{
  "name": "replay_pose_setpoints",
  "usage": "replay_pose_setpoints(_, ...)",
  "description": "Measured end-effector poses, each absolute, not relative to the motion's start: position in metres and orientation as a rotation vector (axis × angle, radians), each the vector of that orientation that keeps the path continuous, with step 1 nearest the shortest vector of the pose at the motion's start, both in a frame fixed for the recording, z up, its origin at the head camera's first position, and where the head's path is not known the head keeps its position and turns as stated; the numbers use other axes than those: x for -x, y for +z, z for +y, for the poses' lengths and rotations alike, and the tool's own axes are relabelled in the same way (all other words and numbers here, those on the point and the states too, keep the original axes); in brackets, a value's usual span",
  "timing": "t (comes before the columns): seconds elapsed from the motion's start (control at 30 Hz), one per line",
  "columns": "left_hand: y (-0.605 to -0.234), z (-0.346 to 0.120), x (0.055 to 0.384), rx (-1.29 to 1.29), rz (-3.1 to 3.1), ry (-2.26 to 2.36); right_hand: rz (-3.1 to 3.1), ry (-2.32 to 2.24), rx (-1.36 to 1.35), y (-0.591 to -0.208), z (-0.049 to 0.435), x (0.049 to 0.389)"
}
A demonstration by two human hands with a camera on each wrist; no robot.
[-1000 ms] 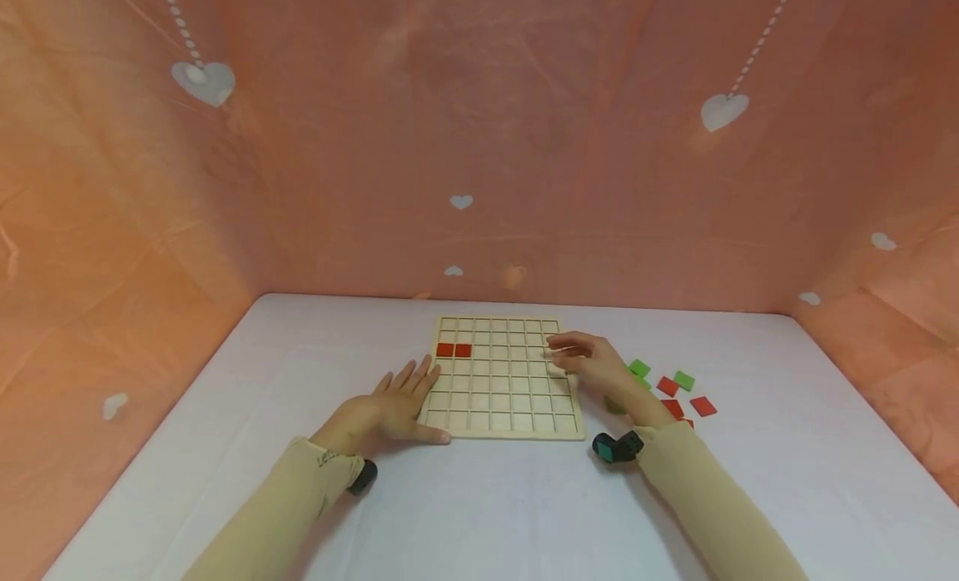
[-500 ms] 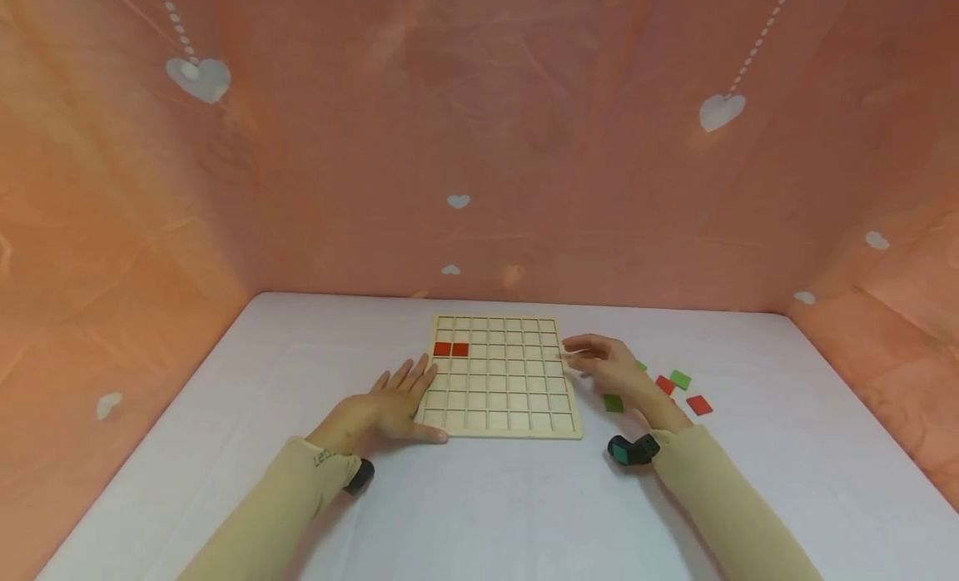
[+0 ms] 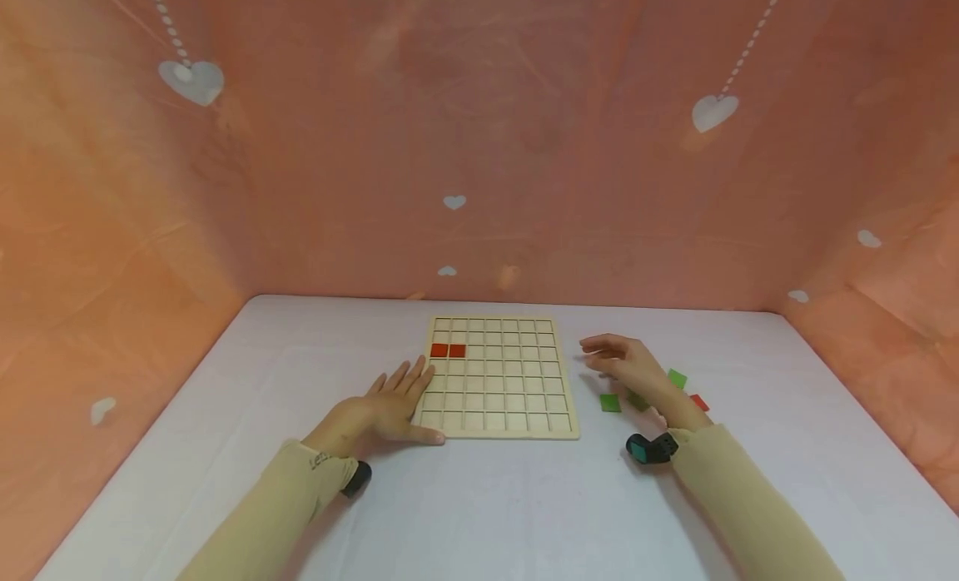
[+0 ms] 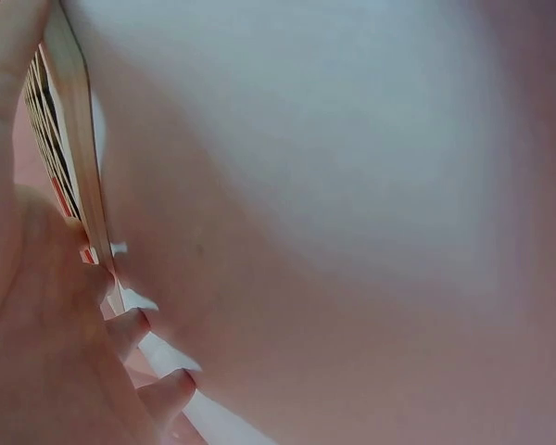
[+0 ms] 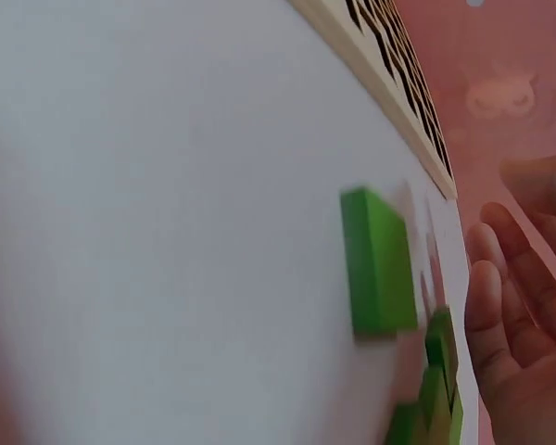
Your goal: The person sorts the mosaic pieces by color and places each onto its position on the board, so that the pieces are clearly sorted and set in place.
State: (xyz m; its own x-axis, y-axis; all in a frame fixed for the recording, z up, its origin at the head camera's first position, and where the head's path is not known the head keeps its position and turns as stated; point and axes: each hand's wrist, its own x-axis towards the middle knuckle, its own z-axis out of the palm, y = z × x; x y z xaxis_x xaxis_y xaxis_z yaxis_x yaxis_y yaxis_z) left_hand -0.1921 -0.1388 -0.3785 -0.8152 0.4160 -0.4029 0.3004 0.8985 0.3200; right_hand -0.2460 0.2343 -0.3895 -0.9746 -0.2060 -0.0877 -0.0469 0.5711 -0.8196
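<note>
A pale wooden grid board [image 3: 498,394] lies on the white table, with two red square tiles [image 3: 457,350] side by side in cells near its left edge. My left hand [image 3: 385,410] rests with fingers spread along the board's left edge, thumb at the near corner. To the right of the board, my right hand [image 3: 629,369] hovers over loose tiles, its fingers loosely bent and holding nothing. A green tile [image 5: 380,269] lies close to it in the right wrist view, with several more green tiles [image 5: 435,394] behind. My hand and forearm hide part of the pile in the head view.
Another green tile [image 3: 678,378] and a red tile [image 3: 699,402] show beyond the right forearm. Black straps with small devices [image 3: 652,449] sit on both wrists. An orange cloth wall [image 3: 509,190] with white hearts rises behind and beside the table [image 3: 494,514].
My right hand has drawn back rightward from above the board's right edge to over the loose tiles. The left hand stays at the board's edge. The head view has shifted slightly.
</note>
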Motion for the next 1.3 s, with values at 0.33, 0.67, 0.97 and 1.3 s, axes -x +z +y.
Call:
replay_pose_setpoints(0.33,-0.39,-0.142,0.197,-0.517,2.617,0.338,2.66,-1.29,0.155,-0.389,0.254,0.247)
replay_pose_setpoints(0.67,-0.39,-0.141,0.198,-0.521,2.618,0.348,2.63,-1.297,0.187,-0.38,0.281,0.236)
replay_pose_setpoints(0.97,-0.386,-0.14,0.193,-0.51,2.625,0.38,2.677,-1.216,0.273,-0.378,0.297,0.228)
replay_pose_setpoints(1.3,-0.377,-0.137,0.192,-0.523,2.608,0.363,2.714,-1.167,0.306,-0.38,0.311,0.22)
